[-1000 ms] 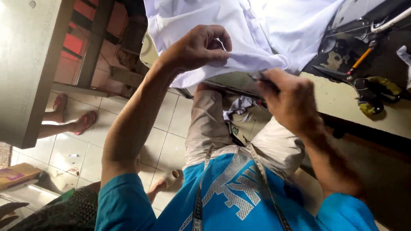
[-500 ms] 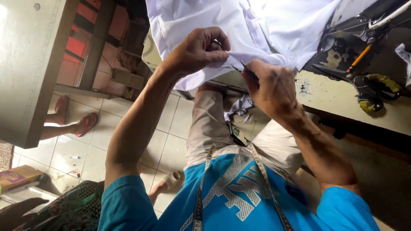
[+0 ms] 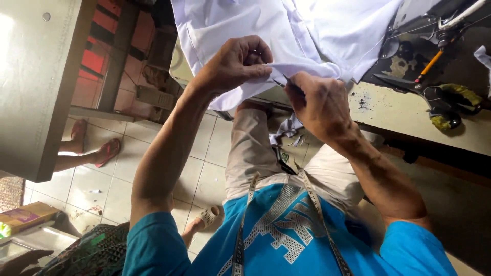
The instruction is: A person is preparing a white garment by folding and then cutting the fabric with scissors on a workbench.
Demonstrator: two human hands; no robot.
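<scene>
The left hand (image 3: 238, 64) pinches a folded edge of the white garment (image 3: 266, 30), fingers clenched on the cloth where it hangs over the front edge of the pale surface (image 3: 409, 110). The right hand (image 3: 317, 102) meets it just beside, closed around a thin dark tool (image 3: 286, 84) whose tip touches the pinched fold. Farther along the surface lie dark scissors with wrapped handles (image 3: 440, 99). A measuring tape (image 3: 240, 230) hangs around the person's neck over a blue shirt (image 3: 286, 240). Another person's sandalled feet (image 3: 99, 148) rest on the tiled floor (image 3: 143, 179).

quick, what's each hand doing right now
left hand: closed, pinching the white cloth
right hand: closed on a thin dark tool at the cloth
</scene>
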